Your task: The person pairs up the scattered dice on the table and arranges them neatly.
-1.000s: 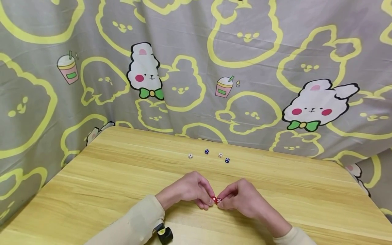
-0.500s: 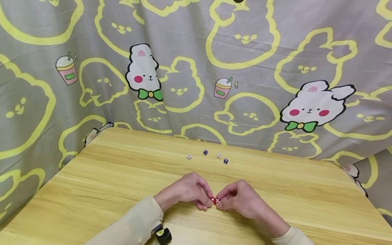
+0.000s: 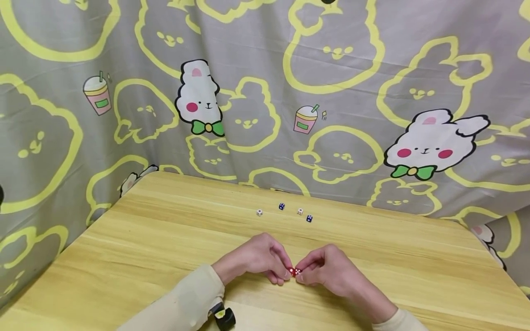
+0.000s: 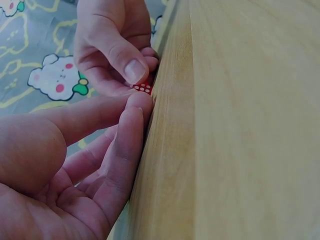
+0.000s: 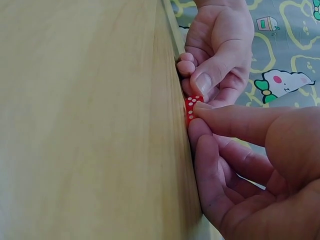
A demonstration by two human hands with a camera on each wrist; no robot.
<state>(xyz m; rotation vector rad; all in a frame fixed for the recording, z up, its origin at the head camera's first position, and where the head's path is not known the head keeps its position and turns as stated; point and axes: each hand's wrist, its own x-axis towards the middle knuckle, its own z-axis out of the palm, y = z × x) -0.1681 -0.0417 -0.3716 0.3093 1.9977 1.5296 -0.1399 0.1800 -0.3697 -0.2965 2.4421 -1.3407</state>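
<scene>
Two small red dice with white pips stand side by side on the wooden table, apparently touching. My left hand (image 3: 261, 257) pinches the left red die (image 3: 291, 271) between thumb and fingers. On the other side, my right hand (image 3: 333, 269) grips the right red die (image 3: 298, 272) in the same way. Fingertips cover much of both dice; the left wrist view shows only a pipped red face (image 4: 143, 88) past the left fingertips. In the right wrist view, the red dice (image 5: 192, 104) appear between the two thumbs, low at the tabletop.
Farther back on the wooden table (image 3: 165, 220) lie two white dice, one at left (image 3: 259, 212) and one at right (image 3: 300, 211), and two blue dice, one behind (image 3: 282, 206) and one nearer (image 3: 309, 218). A patterned grey curtain (image 3: 256, 161) hangs behind the table. Something black (image 3: 225, 318) sits below the left sleeve.
Both hands keep their hold on the red dice in the same place. Only the head view has shifted slightly.
</scene>
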